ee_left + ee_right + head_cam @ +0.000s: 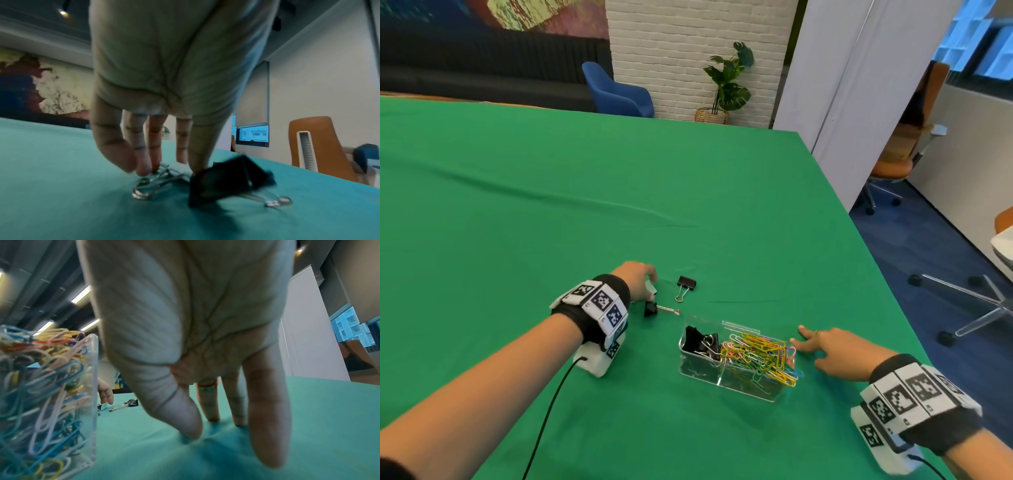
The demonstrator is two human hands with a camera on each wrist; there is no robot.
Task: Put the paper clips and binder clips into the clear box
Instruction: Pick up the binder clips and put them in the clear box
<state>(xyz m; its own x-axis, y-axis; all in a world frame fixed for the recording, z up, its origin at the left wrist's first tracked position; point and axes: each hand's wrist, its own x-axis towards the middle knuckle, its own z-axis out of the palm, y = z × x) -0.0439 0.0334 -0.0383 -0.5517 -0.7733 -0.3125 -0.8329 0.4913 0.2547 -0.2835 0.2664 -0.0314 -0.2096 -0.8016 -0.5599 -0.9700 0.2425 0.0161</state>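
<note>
A: From the head view, how far along is it?
B: Mostly done, I judge; the clear box (736, 363) holds coloured paper clips (763, 356) in one part and black binder clips (700, 342) in the other; three binder clips remain on the green cloth (585, 188). The far clip (686, 287) points its wire handles toward the person; the near clip (654, 309) lies with its handles toward the box.

A: And the left wrist view?
B: The left hand (164, 97) reaches down, fingertips (144, 168) closing on a silver clip (162, 175); whether it grips yet, I cannot tell.

A: The right wrist view?
B: The right hand (205, 337) rests spread on the cloth just beside the box, holding nothing.
</note>
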